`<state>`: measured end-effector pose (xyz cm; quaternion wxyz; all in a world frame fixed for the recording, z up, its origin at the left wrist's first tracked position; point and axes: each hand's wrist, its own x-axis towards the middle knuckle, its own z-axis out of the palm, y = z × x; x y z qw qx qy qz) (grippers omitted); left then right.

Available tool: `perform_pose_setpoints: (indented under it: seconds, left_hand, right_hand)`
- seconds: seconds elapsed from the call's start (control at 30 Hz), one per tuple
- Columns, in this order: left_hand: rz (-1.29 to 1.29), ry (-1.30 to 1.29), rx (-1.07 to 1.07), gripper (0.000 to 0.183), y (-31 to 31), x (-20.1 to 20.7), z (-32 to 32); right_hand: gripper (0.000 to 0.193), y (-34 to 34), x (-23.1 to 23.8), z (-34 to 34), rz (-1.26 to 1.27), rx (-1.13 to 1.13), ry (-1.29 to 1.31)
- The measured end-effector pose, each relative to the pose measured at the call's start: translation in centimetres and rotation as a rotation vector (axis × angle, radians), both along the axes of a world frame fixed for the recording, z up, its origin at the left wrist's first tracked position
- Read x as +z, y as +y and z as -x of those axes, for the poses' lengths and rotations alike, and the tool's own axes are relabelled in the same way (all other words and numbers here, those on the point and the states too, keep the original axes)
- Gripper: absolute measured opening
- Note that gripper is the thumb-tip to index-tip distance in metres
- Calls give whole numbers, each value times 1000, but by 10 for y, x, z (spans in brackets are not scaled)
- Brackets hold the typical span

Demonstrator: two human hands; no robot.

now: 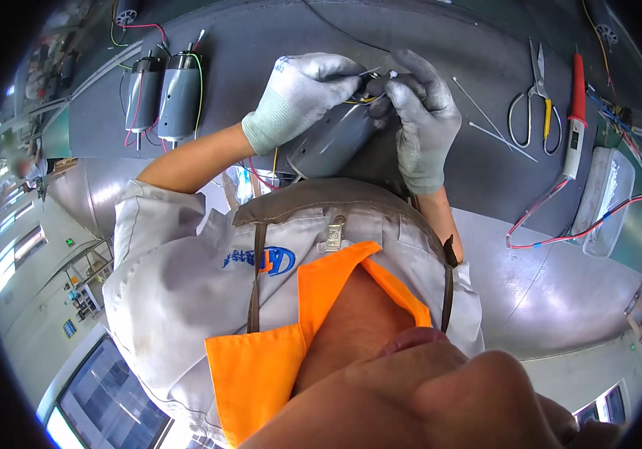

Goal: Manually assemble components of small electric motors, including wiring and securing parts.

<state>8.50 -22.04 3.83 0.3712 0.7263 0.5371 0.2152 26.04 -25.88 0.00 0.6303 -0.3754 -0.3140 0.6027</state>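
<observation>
The left hand (309,82), in a pale glove, was pinching a thin white strip (369,72), apparently a tie, between thumb and fingertips. The right hand (422,112), gloved too and darker at the fingers, was curled close by, with a small white piece at its fingertips; whether it gripped that piece could not be told. The two hands were near each other but apart, above the upper end of a grey motor (336,142). This motor lay tilted on the bench (261,30), close to the person's apron, with yellow wire (358,102) showing between the hands.

The work on this motor looked to be partway along: the wire was within reach of the fingers, but no closed loop could be made out around it, so the fastening seemed unfinished. Two loose ties (503,142) lay unused to the right, beside scissors (538,90) that nobody held. A red-tipped tool (577,105) rested farther right. Two more motors (180,101) stood at the left, their wires hanging loose; how complete they were could not be judged.
</observation>
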Motion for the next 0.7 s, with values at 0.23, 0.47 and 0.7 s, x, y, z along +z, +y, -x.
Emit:
perform_pose_setpoints:
  seconds: [0.23, 0.47, 0.7]
  left_hand:
    - [-198, 44, -154, 18, 6, -8, 4]
    - [-104, -187, -129, 17, 3, -12, -11]
    - [-346, -85, -78, 37, -14, -17, -16]
  right_hand:
    - [48, 9, 13, -7, 109, 100, -117]
    - [32, 25, 24, -33, 257, 421, -391]
    - [9, 2, 4, -33, -450, -177, -1096]
